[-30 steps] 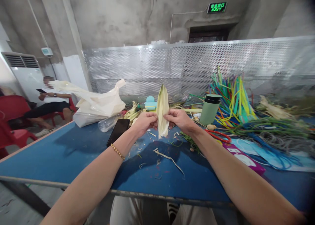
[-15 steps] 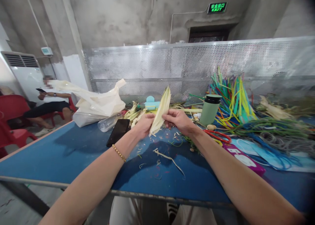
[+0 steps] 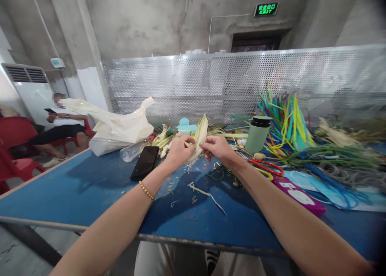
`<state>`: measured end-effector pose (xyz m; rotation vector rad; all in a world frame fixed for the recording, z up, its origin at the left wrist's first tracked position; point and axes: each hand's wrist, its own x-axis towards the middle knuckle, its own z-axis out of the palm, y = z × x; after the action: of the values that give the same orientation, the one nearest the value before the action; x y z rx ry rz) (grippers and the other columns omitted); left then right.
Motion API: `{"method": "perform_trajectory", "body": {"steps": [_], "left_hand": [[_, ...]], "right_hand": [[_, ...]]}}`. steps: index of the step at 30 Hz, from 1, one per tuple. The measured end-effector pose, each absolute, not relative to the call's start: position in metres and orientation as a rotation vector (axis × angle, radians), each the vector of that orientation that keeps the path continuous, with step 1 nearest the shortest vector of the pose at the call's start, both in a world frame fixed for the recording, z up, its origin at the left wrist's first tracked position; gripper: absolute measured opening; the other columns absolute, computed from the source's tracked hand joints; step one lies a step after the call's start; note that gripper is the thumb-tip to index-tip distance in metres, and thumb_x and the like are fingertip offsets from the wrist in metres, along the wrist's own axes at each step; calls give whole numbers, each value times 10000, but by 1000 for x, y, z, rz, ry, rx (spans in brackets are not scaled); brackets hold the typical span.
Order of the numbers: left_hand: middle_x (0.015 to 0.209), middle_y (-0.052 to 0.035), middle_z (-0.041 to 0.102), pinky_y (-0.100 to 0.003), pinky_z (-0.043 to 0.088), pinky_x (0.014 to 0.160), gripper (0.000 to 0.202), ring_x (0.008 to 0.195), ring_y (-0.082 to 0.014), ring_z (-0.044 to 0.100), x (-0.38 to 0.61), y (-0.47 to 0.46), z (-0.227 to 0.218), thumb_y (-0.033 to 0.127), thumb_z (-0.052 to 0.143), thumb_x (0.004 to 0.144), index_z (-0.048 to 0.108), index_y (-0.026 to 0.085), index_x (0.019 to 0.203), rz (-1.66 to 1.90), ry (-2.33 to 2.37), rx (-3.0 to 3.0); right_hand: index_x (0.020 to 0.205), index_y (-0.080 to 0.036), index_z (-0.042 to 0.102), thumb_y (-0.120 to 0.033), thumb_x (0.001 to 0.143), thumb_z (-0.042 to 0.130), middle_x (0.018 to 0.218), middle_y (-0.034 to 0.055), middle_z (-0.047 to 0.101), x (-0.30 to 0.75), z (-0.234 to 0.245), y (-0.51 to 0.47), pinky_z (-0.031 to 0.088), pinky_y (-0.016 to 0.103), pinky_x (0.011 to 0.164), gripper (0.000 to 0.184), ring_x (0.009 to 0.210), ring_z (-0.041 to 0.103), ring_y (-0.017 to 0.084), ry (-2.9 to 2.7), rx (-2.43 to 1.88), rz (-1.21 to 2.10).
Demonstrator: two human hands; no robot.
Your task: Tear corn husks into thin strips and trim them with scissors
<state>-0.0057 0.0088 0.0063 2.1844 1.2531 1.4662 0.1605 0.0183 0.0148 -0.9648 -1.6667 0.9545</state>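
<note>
Both of my hands pinch one pale yellow corn husk leaf (image 3: 200, 134) above the blue table (image 3: 90, 187). My left hand (image 3: 178, 150) grips its left edge with closed fingers, a gold bead bracelet on that wrist. From the right, my right hand (image 3: 217, 147) grips the leaf's lower part. The leaf leans to the right, its tip pointing up and away. Small husk scraps and a long thin strip (image 3: 211, 197) lie on the table under my hands.
A black phone (image 3: 144, 168) and a clear bottle (image 3: 132, 150) lie to the left, beside a cream plastic bag (image 3: 120, 127). A green flask (image 3: 257, 134), red scissors (image 3: 267, 167), coloured strips (image 3: 285, 123) and a purple box (image 3: 298, 195) crowd the right. A person sits on a red chair at far left.
The husk leaf has come down from upright and tilted to the right. Both hands have moved slightly farther away and closer together on it.
</note>
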Motion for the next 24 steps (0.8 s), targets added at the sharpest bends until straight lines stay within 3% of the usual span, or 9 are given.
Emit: {"method": "perform_trajectory", "body": {"steps": [5,12,20,24], "left_hand": [[779,-43,638,-256,419,621,115,643,-120,530,-6,16,2,246,599,757,617,135,780,1444,1277,2102],[585,16,533,-234,364,548,129,549,-103,451,-11,24,-2,256,584,738,591,142,678,1464,1162,1899],[513,42,477,-218,325,494,104,492,-92,411,-18,28,0,251,602,711,572,162,667,1617,1124,1660],[541,21,529,-219,340,476,126,482,-94,450,-20,27,4,269,596,715,556,157,675,1597,1097,1532]], "right_hand": [[685,-150,577,-352,697,731,489,-16,591,161,16,17,431,196,352,254,391,545,100,-1726,-897,951],[663,-151,571,-425,715,723,465,-16,582,163,16,18,416,186,360,318,381,517,85,-1778,-849,925],[613,-148,566,-476,685,750,462,-1,591,168,12,24,442,189,378,384,390,526,85,-1727,-892,949],[603,-144,566,-454,696,748,462,-3,585,170,10,26,445,186,372,371,388,529,85,-1719,-950,948]]}}
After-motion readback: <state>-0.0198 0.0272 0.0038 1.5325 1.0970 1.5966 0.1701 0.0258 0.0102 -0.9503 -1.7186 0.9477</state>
